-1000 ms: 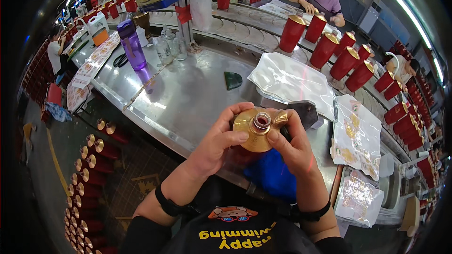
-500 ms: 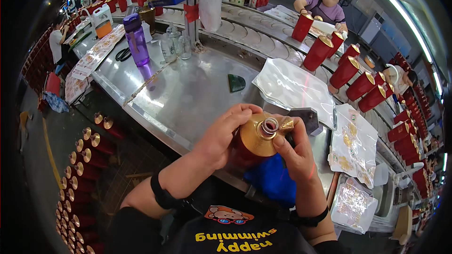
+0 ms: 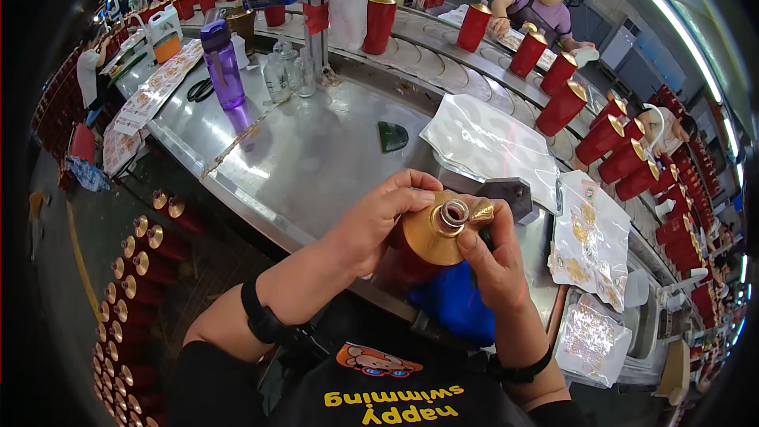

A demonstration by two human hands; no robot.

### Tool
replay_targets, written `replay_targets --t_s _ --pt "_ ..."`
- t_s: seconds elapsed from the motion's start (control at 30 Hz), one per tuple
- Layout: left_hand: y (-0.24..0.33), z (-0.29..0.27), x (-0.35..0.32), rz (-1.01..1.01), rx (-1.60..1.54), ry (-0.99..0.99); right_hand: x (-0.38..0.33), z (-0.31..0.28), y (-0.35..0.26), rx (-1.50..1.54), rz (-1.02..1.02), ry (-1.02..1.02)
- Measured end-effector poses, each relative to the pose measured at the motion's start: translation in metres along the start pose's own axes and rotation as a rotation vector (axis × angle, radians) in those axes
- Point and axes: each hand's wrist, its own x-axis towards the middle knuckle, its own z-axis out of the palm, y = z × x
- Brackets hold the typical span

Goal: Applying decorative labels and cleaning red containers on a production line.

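In front of my body is a dark red bottle [image 3: 407,265] with a gold shoulder [image 3: 431,237] and an open, bare neck [image 3: 454,214], tilted so its mouth faces up toward me. My left hand [image 3: 371,225] is closed around its left side, the fingertips on the gold shoulder. At the right of the neck, my right hand [image 3: 496,257] pinches a small, shiny gold piece [image 3: 481,212] between thumb and fingers; its exact kind is not clear. The right thumb also rests against the shoulder's edge. Below the hands lies a blue cloth [image 3: 458,304].
A dark block [image 3: 506,196] and white sheets [image 3: 490,146] lie right of my hands. A green scraper-like plate [image 3: 392,136], purple water bottle [image 3: 224,67] and glass jars [image 3: 292,71] stand farther off. Red bottles [image 3: 561,107] line a conveyor [image 3: 427,51]; a co-worker [image 3: 541,8] sits beyond.
The red bottles on the conveyor have shifted to the left, and one now stands behind the hanging plastic bag. My hands keep nearly the same hold on the bottle and gold piece.
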Motion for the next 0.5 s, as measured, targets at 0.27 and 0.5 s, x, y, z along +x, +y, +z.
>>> replay_targets --t_s 0.27,0.5 --pt "-0.043 0.013 -0.017 0.471 0.313 0.041 -0.005 0.000 -0.005 -0.026 0.039 0.015" --pt "-0.034 0.000 -0.010 0.391 0.342 -0.086 -0.006 -0.004 -0.005 0.125 0.108 0.002"
